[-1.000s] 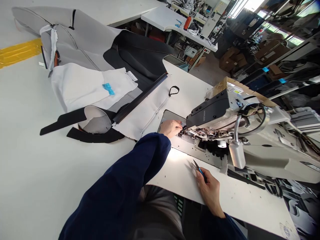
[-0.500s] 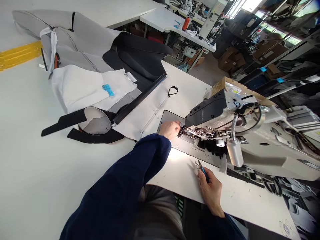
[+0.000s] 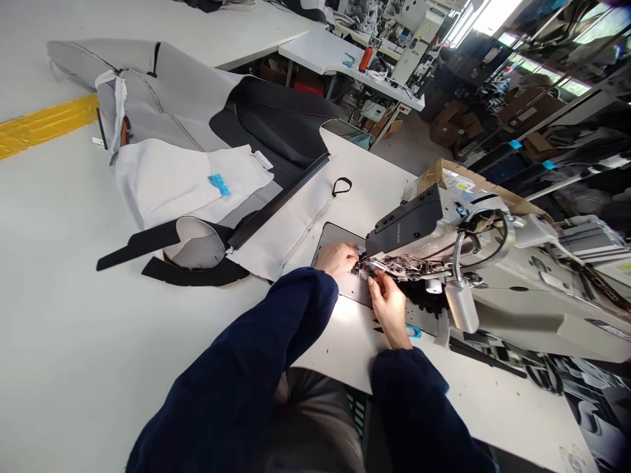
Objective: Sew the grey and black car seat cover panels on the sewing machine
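Note:
Both of my hands are at the needle area of a sewing machine (image 3: 407, 226). My left hand (image 3: 338, 259) is closed, fingertips pressed together beside the presser foot; what it pinches, if anything, is too small to make out. From the near side my right hand (image 3: 388, 303) reaches in, thumb and fingers pinched at the front of the needle, with a small dark bit at the fingertips. Thread snips (image 3: 414, 332) with a blue handle lie on the table, partly covered by my right wrist. Under my hands is the metal machine plate (image 3: 352, 284).
Left of the machine lies a pile of grey and black sewn covers (image 3: 276, 125) with a white piece (image 3: 172, 177) on top. A black loop (image 3: 342, 186) lies beyond the plate. The machine lamp (image 3: 462, 305) hangs at right, near a cardboard box (image 3: 434, 176).
My right hand has let go of the snips, which now lie on the table, and has moved up and left to the needle. The left hand stays at the presser foot.

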